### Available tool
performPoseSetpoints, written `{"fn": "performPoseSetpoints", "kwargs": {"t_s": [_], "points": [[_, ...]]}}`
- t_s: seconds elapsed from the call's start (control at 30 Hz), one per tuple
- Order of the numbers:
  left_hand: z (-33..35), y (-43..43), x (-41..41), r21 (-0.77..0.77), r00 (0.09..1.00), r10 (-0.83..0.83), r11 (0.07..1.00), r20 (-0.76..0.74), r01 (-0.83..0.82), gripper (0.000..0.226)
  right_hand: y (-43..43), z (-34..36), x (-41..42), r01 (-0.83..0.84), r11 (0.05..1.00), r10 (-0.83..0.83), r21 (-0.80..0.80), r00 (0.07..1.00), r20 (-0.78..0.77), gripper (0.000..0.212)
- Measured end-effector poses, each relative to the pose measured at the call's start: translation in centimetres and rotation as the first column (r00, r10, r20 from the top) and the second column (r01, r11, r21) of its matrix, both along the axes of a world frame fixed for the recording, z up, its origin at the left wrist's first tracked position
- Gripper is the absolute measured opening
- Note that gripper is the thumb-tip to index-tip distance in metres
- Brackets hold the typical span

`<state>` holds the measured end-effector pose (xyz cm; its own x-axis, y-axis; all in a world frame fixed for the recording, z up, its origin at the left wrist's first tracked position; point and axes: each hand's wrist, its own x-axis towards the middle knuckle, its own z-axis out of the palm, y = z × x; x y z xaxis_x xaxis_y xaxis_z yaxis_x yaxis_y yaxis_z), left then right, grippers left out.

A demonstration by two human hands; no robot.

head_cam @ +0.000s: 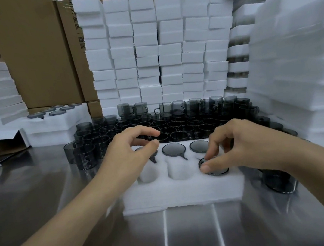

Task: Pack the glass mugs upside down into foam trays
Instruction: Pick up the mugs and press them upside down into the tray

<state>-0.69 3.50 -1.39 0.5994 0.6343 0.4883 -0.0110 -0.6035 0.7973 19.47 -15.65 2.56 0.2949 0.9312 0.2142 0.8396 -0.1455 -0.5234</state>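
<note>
While our right hand [243,145] pinches the base of an upturned mug [218,171] sunk in the front right pocket of the tray [182,191], our left hand [128,151] curls over the back left mug [142,149]; we cannot tell whether it grips it. Two more mugs [173,149] fill the back row, bases up. The tray sits mid-counter [54,181], near the front edge, with loose mugs [177,125] crowded just behind it.
</note>
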Motion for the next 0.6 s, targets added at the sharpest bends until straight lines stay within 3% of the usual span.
{"fn": "performPoseSetpoints", "kwargs": {"t_s": [0.17,0.27,0.33,0.4,0.47,0.5,0.6], "points": [[0.0,0.1,0.0,0.034,1.000,0.021,0.999,0.011,-0.021,0.025,0.0,-0.2,0.2,0.003,1.000,-0.004,0.019,0.998,0.056,0.039],[0.2,0.3,-0.3,0.102,1.000,0.024,0.994,-0.001,-0.023,0.023,0.4,-0.4,0.9,0.080,0.969,-0.096,0.236,0.994,0.056,0.023],[0.8,0.7,-0.9,0.141,0.994,-0.062,0.987,-0.092,0.075,0.015,0.6,-0.4,2.4,0.216,0.885,-0.225,0.413,0.974,-0.027,0.019],[1.2,0.8,-1.7,0.132,0.910,-0.238,0.946,-0.341,0.297,0.046,0.4,-0.4,4.2,0.360,0.774,-0.335,0.521,0.931,-0.145,0.019],[1.0,0.6,-2.1,0.153,0.777,-0.269,0.894,-0.569,0.422,0.076,0.0,-0.4,5.6,0.471,0.687,-0.401,0.553,0.881,-0.251,0.016],[0.6,0.5,-2.1,0.198,0.748,-0.238,0.875,-0.619,0.443,0.083,-0.1,-0.5,6.0,0.507,0.659,-0.434,0.556,0.860,-0.269,0.016],[-0.1,0.2,-1.5,0.276,0.785,-0.187,0.867,-0.591,0.415,0.085,-0.4,-0.9,6.3,0.572,0.603,-0.514,0.556,0.812,-0.277,0.024]]}}
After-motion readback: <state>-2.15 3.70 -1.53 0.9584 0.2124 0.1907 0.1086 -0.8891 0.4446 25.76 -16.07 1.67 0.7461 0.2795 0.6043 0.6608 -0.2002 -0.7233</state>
